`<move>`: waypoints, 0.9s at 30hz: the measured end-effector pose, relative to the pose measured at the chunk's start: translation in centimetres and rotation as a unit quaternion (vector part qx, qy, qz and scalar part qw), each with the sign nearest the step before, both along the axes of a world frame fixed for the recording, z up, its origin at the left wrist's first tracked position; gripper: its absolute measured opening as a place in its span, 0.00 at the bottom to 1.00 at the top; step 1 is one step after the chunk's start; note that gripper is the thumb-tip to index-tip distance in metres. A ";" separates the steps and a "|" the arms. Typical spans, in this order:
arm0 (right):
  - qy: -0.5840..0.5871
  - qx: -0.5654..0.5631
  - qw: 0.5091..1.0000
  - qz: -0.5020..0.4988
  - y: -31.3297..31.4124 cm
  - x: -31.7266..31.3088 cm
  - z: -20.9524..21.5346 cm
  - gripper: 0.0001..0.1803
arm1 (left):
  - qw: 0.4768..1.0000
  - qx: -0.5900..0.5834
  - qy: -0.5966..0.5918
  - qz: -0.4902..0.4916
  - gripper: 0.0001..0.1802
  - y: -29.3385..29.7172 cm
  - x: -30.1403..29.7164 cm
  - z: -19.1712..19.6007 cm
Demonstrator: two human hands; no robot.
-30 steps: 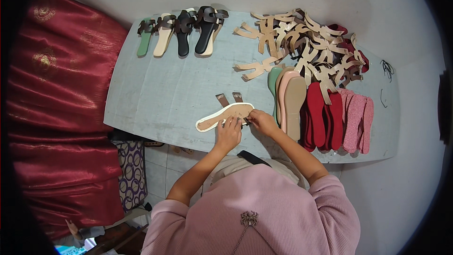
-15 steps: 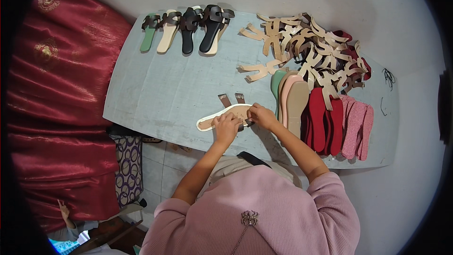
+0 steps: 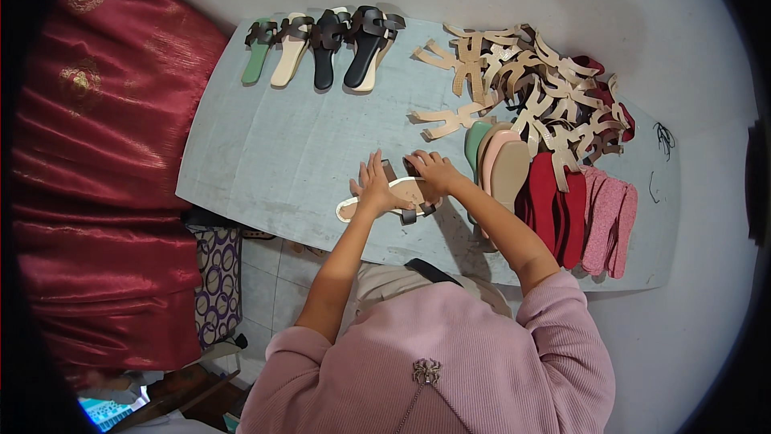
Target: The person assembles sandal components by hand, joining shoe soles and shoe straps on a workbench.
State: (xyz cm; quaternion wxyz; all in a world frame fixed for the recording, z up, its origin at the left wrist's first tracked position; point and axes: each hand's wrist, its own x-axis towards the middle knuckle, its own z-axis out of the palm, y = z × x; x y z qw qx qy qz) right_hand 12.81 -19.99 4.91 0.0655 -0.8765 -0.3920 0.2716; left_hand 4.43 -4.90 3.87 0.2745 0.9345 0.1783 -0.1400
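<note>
A sandal sole (image 3: pixel 405 189) lies underside up near the table's front edge, tan with a white rim. Dark brown strap ends (image 3: pixel 409 216) are folded over its near side, and two more stick out on the far side. My left hand (image 3: pixel 374 190) rests across the sole's middle, fingers spread toward the far side and thumb on the tan surface. At the sole's right part, my right hand (image 3: pixel 437 175) has its fingers closed around the far right strap end, which is mostly hidden beneath them.
Finished sandals (image 3: pixel 323 52) with dark straps line the table's far left. Cut strap pieces (image 3: pixel 554 85) are heaped at the far right. Nearer stand beige, red (image 3: pixel 571 221) and pink soles (image 3: pixel 608 221). A red curtain (image 3: pixel 112 193) hangs left of the table (image 3: pixel 249 145).
Both hands have shifted toward the far side of the sole. My left fingers have spread out, and my right hand has moved from the near side to the far strap end.
</note>
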 end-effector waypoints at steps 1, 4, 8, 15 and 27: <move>0.000 -0.012 1.000 0.016 0.2 0.1 0.1 0.66 | 1.000 -0.020 0.006 -0.002 0.79 0.1 0.1 0.0; -0.009 -0.035 0.998 0.057 0.7 0.3 0.0 0.68 | 0.999 -0.053 0.014 -0.002 0.79 0.1 0.1 0.1; -0.008 -0.047 0.996 0.079 1.0 0.4 -0.2 0.68 | 0.998 -0.057 -0.005 -0.004 0.77 -0.3 -0.1 0.6; 0.026 0.032 0.998 0.042 -0.1 0.3 -1.0 0.67 | 0.997 -0.040 -0.058 -0.007 0.73 -1.0 -0.8 2.1; 0.002 0.221 0.975 -0.002 -2.9 -2.6 -0.7 0.47 | 0.979 -0.018 -0.195 -0.051 0.59 -1.8 -3.3 1.0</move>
